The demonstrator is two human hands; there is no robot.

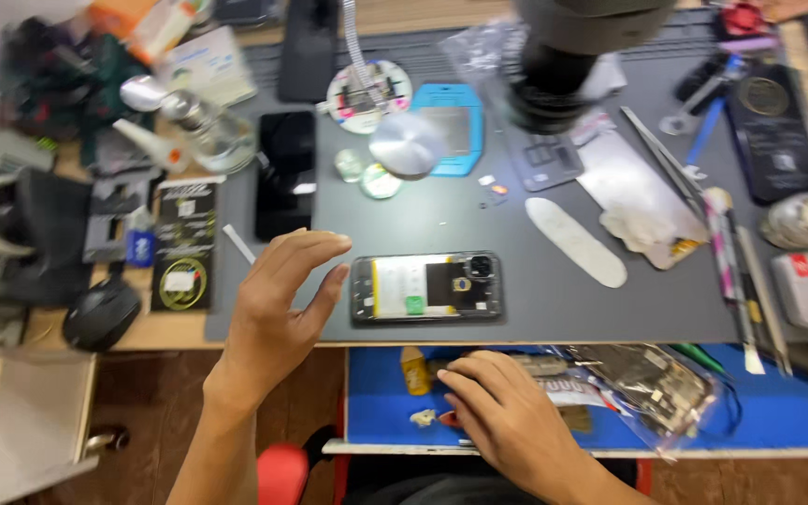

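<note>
An opened phone [426, 287] lies on the grey mat [535, 309], just beside the left hand [278, 309], held open and empty; the right hand [502, 411], grasping nothing visible, is spread over parts in the blue drawer [778, 421]; a part appears to be sought, so a careful pinch is called for

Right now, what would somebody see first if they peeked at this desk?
Probably the opened phone lying with its back off in the middle of the grey mat, its insides showing. The left hand is beside it with fingers spread, and the right hand reaches into the blue drawer below. A big dark microscope looms above.
</note>
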